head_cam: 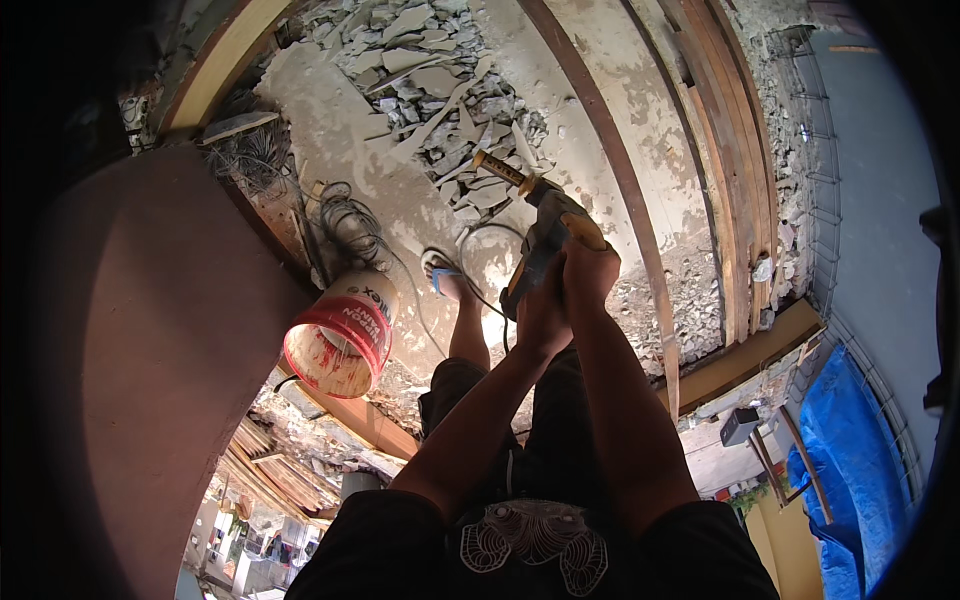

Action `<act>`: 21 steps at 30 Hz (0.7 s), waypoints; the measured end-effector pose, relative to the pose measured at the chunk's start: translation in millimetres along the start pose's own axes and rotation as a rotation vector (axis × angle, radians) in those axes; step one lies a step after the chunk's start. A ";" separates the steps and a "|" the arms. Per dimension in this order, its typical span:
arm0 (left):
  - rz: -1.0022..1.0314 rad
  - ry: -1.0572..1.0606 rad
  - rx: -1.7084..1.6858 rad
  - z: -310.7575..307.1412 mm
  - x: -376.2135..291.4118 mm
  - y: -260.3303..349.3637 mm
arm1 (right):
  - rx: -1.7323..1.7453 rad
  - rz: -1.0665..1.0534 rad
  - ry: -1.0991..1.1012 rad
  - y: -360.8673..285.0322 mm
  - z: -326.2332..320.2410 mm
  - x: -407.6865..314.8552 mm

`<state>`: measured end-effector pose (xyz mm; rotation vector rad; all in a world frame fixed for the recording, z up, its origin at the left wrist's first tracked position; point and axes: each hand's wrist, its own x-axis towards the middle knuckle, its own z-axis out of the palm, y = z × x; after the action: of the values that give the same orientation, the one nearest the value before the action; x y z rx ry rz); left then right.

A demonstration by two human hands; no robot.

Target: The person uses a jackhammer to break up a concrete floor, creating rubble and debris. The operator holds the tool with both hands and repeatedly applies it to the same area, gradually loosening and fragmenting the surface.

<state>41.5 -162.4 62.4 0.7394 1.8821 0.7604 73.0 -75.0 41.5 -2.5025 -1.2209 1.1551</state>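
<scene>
Both my hands are on a dark and yellow corded power tool (551, 225), held in front of my legs. My left hand (541, 315) grips its rear part, the fingers partly hidden by the body. My right hand (592, 271) is closed around the tool beside the yellow section. A yellow-ended handle or front part (501, 166) points up and left over broken tile and concrete pieces (480, 127). A black cable (463, 259) loops from the tool past my sandalled foot (441, 271). Whether a bit touches the rubble cannot be told.
A red-rimmed paint bucket (381, 319) lies tilted at left, near coiled wire (349, 225). A long curved-looking wooden strip (611, 142) crosses the floor at right, with stacked planks (731, 150) beyond. Wire mesh (825, 180) and a blue tarpaulin (840, 450) are at far right.
</scene>
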 end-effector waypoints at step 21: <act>-0.031 -0.125 -0.371 86.6 114.2 59.2 | -0.230 0.011 -0.034 -74.2 -38.7 137.0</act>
<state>87.9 -22.3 14.7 0.5081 1.5770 0.9859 105.5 80.6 19.6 -2.6640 -1.4256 1.1217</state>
